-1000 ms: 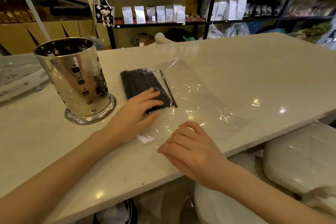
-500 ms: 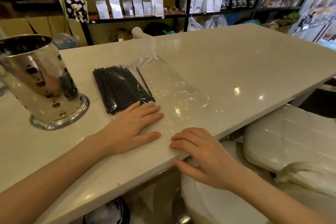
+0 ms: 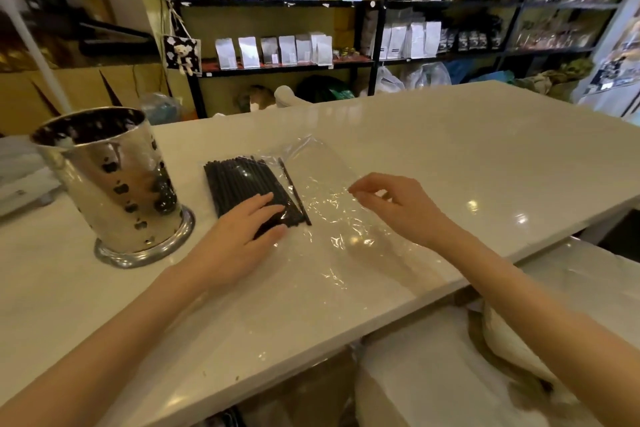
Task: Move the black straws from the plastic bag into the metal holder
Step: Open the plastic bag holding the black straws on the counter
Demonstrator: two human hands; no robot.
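Two bare forearms are seen reaching forward from the bottom edge of the view. The left hand (image 3: pixel 239 236) is laid palm down, fingers extended and held close together (the fingertips point away from the body). The right hand (image 3: pixel 398 206) is raised slightly, its wrist bent, with fingers loosely curled and the thumb and forefinger drawn near each other as if pinching. The two hands are kept apart.
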